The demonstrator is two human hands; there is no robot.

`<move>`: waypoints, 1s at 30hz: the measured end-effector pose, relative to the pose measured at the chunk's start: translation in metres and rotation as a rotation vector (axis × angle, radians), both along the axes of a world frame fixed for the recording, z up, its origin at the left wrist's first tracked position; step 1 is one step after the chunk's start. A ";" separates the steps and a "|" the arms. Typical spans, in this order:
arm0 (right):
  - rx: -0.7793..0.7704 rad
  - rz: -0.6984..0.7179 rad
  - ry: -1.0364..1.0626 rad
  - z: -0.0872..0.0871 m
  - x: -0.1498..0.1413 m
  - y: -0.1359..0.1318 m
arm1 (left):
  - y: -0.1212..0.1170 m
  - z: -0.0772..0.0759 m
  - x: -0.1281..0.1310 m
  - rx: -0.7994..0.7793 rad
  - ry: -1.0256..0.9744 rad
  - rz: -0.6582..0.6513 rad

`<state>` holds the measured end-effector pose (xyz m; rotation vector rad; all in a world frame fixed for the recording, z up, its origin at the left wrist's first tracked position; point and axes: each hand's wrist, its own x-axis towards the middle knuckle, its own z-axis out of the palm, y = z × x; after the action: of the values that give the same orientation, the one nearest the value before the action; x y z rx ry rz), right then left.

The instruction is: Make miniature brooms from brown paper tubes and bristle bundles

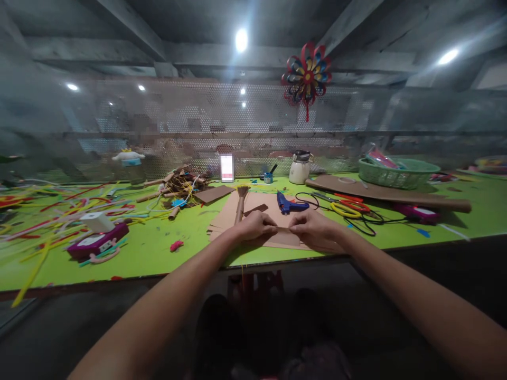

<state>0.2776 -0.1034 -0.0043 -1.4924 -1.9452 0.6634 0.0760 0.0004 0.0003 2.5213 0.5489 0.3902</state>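
Note:
My left hand (258, 226) and my right hand (311, 227) face each other low over a stack of brown paper sheets (273, 203) at the table's near edge. Between their pinched fingertips runs a narrow brown paper strip (283, 229), each hand closed on one end. Left of it lies a rolled brown paper stem with a fringed top (240, 203). A small dark brown paper piece (255, 210) rests beside that stem. Just beyond my right hand a blue glue gun (291, 204) lies on the sheets.
Yellow-handled scissors (345, 209) and black cable sit at right, before a long brown paper roll (388, 194) and a green basket (398, 172). A purple power strip (98, 241) and scattered coloured pipe cleaners (59, 216) cover the left. A white jar (300, 168) stands behind.

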 end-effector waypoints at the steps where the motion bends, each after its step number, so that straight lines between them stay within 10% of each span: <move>1: 0.008 -0.004 -0.007 -0.001 0.000 0.000 | 0.000 0.000 -0.001 -0.007 -0.007 0.010; 30: 0.088 -0.009 -0.012 -0.010 -0.012 0.006 | -0.005 0.001 -0.004 0.107 0.014 0.004</move>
<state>0.2660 -0.0975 -0.0140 -1.4542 -1.9500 0.5591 0.0718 -0.0050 0.0016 2.6272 0.5526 0.4137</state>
